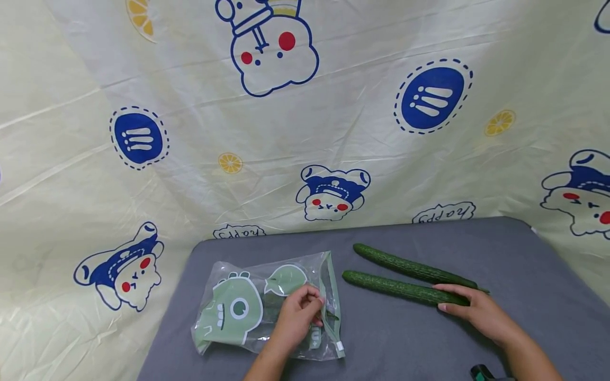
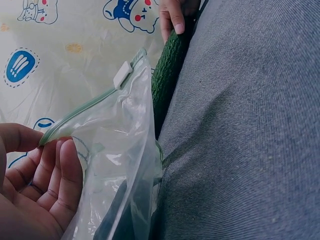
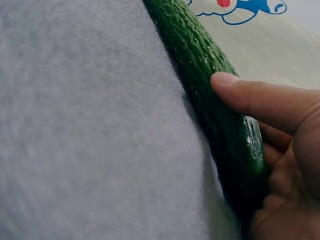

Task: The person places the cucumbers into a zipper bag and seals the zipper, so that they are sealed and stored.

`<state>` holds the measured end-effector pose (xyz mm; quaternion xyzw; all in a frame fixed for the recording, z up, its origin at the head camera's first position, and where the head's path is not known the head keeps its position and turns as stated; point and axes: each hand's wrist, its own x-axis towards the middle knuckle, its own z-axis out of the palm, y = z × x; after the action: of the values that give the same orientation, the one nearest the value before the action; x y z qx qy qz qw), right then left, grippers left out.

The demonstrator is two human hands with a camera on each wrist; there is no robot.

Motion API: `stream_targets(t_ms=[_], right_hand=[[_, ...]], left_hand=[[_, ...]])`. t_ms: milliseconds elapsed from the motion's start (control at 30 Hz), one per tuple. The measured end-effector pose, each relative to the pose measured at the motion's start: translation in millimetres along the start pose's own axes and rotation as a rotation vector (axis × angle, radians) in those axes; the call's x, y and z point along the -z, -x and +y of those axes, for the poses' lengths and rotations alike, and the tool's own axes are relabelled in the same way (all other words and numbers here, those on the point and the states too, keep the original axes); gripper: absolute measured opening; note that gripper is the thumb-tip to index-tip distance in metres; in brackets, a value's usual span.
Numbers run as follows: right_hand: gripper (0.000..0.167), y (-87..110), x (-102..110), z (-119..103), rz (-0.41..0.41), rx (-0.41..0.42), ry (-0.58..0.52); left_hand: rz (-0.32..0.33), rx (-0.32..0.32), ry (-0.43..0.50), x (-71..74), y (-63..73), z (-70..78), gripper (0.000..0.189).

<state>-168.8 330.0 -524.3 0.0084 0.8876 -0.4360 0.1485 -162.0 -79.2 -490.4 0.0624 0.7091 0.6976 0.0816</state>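
My left hand pinches the green zip edge of a clear plastic slider bag printed with a green cartoon monster. The bag lies flat with its mouth toward the right, and a dark green cucumber shows dimly inside it. In the left wrist view the white slider sits on the zip beyond the fingertips. My right hand grips the near end of a long cucumber lying on the table. The right wrist view shows the thumb on top of that cucumber, fingers round its far side.
A second cucumber lies just behind the held one. A grey cloth covers the table. At the front edge is a partly visible black object with a green patch. A cream printed curtain hangs behind the table.
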Motion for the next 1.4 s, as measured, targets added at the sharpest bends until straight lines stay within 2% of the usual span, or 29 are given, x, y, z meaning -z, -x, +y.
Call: stream_targets(t_ms=[200, 367, 600, 933, 1400], right_hand=[[0.068, 0.5, 1.7, -0.8, -0.019, 0.029, -0.029], [0.065, 2.5, 1.2, -6.5, -0.068, 0.039, -0.049], [0.056, 1.9, -11.3, -19.5, -0.119, 0.132, -0.052], [0.051, 2.5, -31.4, -38.0, -0.094, 0.202, -0.048], [0.051, 3.5, -55.0, -61.3, -0.07, 0.204, -0.056]], left_hand=[[0.003, 0.003, 0.003, 1.1, 0.2, 0.3, 0.018], [-0.005, -0.007, 0.004, 1.8, -0.6, 0.4, 0.018], [-0.008, -0.019, 0.006, 2.7, -0.2, 1.3, 0.018], [-0.019, -0.021, -0.001, 2.3, 0.6, 2.3, 0.018], [-0.022, -0.021, -0.005, 2.1, 0.5, 1.8, 0.019]])
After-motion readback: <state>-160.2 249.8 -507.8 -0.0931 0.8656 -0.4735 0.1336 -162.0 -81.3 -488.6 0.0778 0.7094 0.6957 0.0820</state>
